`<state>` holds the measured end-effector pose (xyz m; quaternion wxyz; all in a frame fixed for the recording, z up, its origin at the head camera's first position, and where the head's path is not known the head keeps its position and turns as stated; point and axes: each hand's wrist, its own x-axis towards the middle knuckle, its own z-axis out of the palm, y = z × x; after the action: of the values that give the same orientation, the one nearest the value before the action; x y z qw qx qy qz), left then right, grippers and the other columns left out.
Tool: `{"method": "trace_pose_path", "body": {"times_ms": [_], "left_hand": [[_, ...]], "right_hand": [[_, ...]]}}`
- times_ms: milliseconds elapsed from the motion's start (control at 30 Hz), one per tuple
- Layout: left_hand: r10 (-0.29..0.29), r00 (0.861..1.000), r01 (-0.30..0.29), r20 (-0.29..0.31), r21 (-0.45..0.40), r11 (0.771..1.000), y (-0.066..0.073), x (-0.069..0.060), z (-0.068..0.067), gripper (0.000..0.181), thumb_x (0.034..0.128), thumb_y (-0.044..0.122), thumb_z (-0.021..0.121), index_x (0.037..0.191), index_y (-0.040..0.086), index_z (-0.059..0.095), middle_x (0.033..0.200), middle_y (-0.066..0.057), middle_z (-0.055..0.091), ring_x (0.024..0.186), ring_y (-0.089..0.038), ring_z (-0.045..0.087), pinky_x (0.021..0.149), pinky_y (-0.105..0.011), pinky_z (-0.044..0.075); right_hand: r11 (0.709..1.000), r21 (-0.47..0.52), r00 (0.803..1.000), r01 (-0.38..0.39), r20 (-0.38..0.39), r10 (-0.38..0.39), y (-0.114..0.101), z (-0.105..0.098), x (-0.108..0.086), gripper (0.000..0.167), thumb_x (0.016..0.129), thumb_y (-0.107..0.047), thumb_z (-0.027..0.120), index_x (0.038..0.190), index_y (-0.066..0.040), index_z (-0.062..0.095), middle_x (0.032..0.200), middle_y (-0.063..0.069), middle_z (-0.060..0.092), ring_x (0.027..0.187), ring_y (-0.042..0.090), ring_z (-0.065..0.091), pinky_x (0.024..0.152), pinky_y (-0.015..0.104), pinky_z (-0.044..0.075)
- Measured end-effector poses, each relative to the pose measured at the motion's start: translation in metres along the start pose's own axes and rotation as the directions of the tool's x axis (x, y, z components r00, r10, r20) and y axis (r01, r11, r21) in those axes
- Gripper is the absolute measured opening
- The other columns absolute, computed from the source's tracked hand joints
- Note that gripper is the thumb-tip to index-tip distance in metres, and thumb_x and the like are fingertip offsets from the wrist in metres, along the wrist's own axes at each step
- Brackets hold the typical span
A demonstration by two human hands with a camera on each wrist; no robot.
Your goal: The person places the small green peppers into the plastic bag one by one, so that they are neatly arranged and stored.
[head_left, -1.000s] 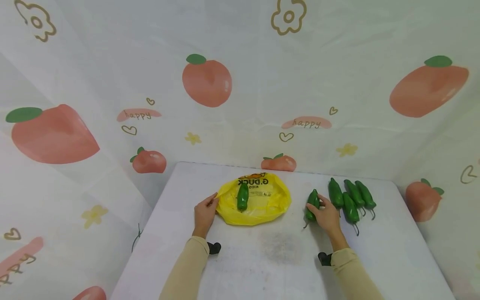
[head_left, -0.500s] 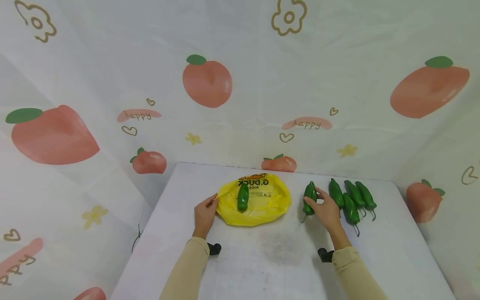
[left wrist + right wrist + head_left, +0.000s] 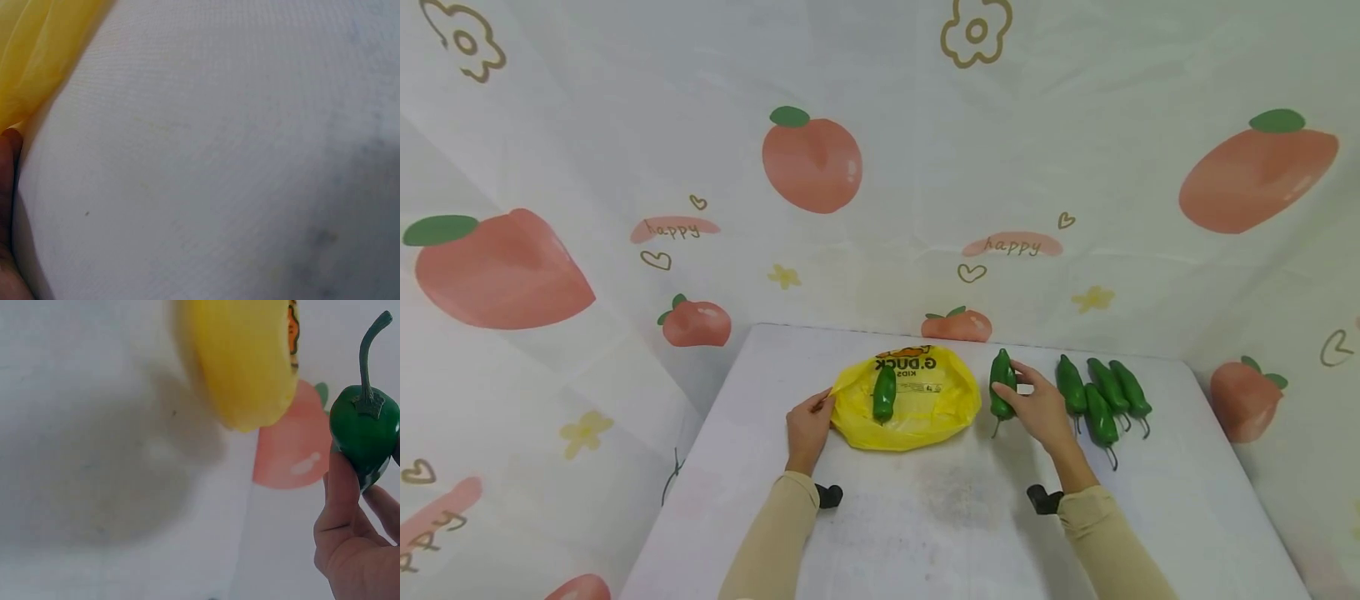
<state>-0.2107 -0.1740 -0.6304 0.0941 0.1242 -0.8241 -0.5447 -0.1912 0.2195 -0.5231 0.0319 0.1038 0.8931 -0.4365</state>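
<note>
A yellow plastic bag [image 3: 925, 429] with duck print lies with its mouth open on the table, one green pepper [image 3: 884, 395] inside it. My left hand [image 3: 808, 429] pinches the bag's left rim; the left wrist view catches only a thumb [image 3: 9, 156] beside the yellow plastic [image 3: 37, 56]. Between thumb and fingers, my right hand [image 3: 1041, 408] grips another green pepper [image 3: 1002, 385], lifted just right of the bag, stem toward me. In the right wrist view that pepper [image 3: 364, 428] shows its curved stem close up.
Several green peppers [image 3: 1101, 414] lie in a group at the right of the white table [image 3: 917, 533]. A fruit-printed cloth [image 3: 887, 250] hangs behind the table's back edge. Black wrist mounts [image 3: 1043, 500] sit under both sleeves.
My right hand has lifted the pepper and carried it left, away from the group and close to the bag. The left hand stays at the bag's rim.
</note>
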Motion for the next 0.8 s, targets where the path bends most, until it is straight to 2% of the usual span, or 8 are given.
{"method": "trace_pose_path", "body": {"times_ms": [233, 500, 800], "left_hand": [[0.011, 1.000, -0.011, -0.004, -0.010, 1.000, -0.002, 0.001, 0.000, 0.030, 0.0975, 0.031, 0.070, 0.123, 0.016, 0.076, 0.103, -0.010, 0.078, 0.079, -0.015, 0.068, 0.063, -0.017, 0.055], [0.025, 1.000, -0.025, -0.011, 0.003, 1.000, -0.002, 0.000, 0.002, 0.030, 0.0975, 0.030, 0.070, 0.122, 0.014, 0.077, 0.101, -0.011, 0.078, 0.075, -0.014, 0.067, 0.061, -0.017, 0.055], [0.018, 1.000, -0.018, -0.013, 0.024, 1.000, 0.000, 0.001, 0.001, 0.031, 0.0984, 0.031, 0.068, 0.124, 0.015, 0.075, 0.102, -0.010, 0.078, 0.075, -0.012, 0.067, 0.063, -0.016, 0.055]], "right_hand": [[0.998, 0.059, 0.999, 0.025, 0.032, -0.027, -0.020, 0.003, -0.003, 0.076, 0.094, -0.049, 0.069, 0.157, -0.019, 0.041, 0.145, 0.020, 0.055, 0.115, 0.037, 0.067, 0.086, 0.040, 0.061], [0.993, 0.074, 0.995, 0.093, 0.039, -0.096, -0.027, 0.009, -0.002, 0.073, 0.094, -0.046, 0.070, 0.156, -0.019, 0.042, 0.143, 0.022, 0.057, 0.110, 0.036, 0.068, 0.084, 0.039, 0.062], [0.990, 0.102, 0.992, 0.100, 0.068, -0.107, -0.040, 0.019, -0.001, 0.068, 0.096, -0.038, 0.071, 0.155, -0.019, 0.043, 0.142, 0.021, 0.058, 0.106, 0.033, 0.068, 0.086, 0.039, 0.062]]}}
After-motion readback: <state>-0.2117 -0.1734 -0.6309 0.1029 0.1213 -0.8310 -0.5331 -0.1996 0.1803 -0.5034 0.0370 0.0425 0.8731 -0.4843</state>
